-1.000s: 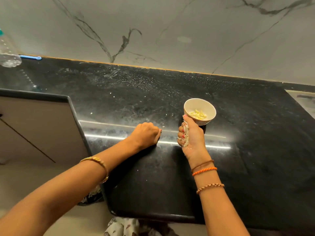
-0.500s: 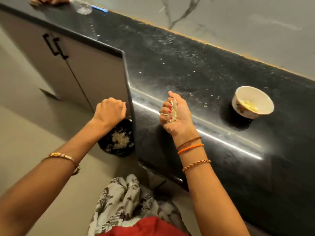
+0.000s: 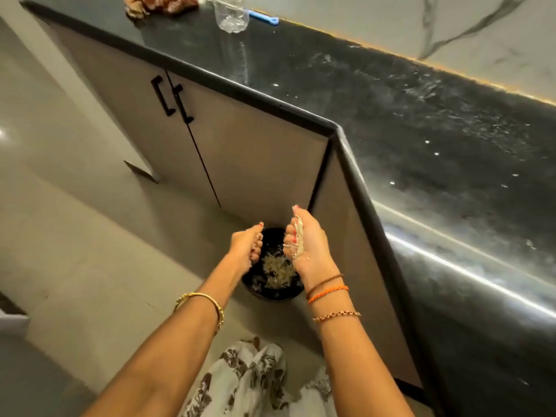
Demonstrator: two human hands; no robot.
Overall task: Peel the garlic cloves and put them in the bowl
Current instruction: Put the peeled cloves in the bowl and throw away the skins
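Both hands hover over a black bin (image 3: 272, 291) on the floor, beside the cabinet corner. My right hand (image 3: 304, 242) grips a bunch of papery garlic peels (image 3: 298, 236) in its curled fingers, above the bin's right side. My left hand (image 3: 246, 243) is curled into a loose fist above the bin's left side; whether it holds peels is hidden. A heap of pale garlic peels (image 3: 276, 269) lies inside the bin. The bowl is out of view.
The black stone counter (image 3: 436, 152) runs along the right, its edge close to my right arm. Cabinet doors with black handles (image 3: 171, 99) stand behind the bin. A clear plastic bottle (image 3: 230, 13) and a blue object (image 3: 264, 18) sit at the counter's far end.
The view has swung left and down, so the bowl has left the frame. Both hands moved off the counter edge to above the bin, the right still gripping peels.
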